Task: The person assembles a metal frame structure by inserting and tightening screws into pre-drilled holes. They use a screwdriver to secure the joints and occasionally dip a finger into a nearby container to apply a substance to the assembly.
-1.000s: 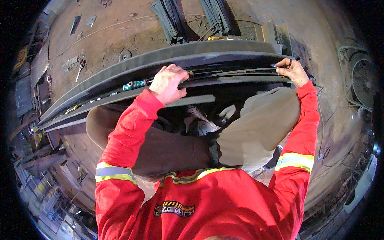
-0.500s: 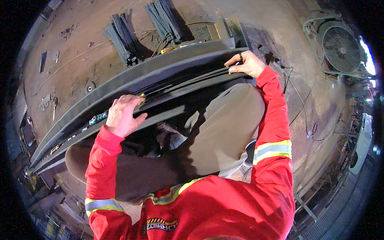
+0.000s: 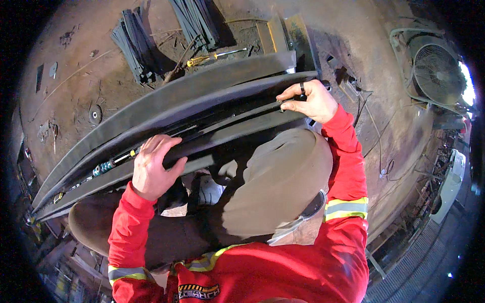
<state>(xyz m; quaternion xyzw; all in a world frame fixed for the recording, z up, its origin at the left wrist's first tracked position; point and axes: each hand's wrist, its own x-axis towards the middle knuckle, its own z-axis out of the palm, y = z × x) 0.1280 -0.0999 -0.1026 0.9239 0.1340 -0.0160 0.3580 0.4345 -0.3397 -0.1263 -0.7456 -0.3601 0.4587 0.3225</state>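
Observation:
My right hand (image 3: 310, 102), a dark ring on one finger, pinches the right end of a thin dark metal strip (image 3: 242, 118) between thumb and fingertips. The strip slants down to the left inside a long, dark, curved metal channel (image 3: 222, 136). My left hand (image 3: 157, 166) rests over the channel's near edge with thumb and fingers apart, and nothing shows between them. Just left of it, in the channel, lies a teal-handled tool (image 3: 103, 167) with a yellow part. What lies under my left palm is hidden.
Beyond the channel, a yellow-handled screwdriver (image 3: 198, 61) lies on the dirt floor near two bundles of dark metal strips (image 3: 135, 48) (image 3: 196, 24). A grinding disc or small wheel (image 3: 95, 115) lies at left. A large fan (image 3: 434, 70) stands far right, with cables (image 3: 376, 131) nearer.
The view has shifted slightly. My left hand has moved left and nearer along the channel, exposing more of the teal-handled tool. My right hand keeps its pinch, and the strip shows more plainly.

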